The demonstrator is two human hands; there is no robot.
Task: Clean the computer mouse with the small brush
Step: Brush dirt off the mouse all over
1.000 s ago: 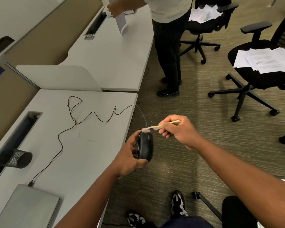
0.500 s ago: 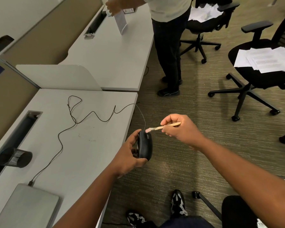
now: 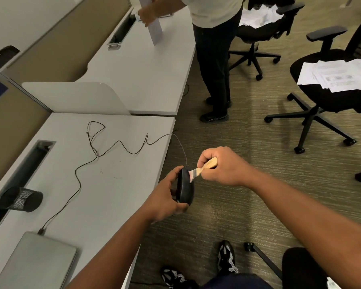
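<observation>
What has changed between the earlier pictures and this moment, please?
The right hand has drawn the small brush down along the computer mouse, from its top end onto its upper side, where the bristles now press. The left hand still grips the mouse on edge beyond the desk; its cable lies unchanged.

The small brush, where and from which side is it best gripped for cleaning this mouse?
Probably the bare wooden handle of the small brush, taken from the end away from the bristles, as the right hand grips it. The bristles meet the top edge of the mouse, which the left hand holds on edge, so gripping nearer the bristles could crowd them.
</observation>
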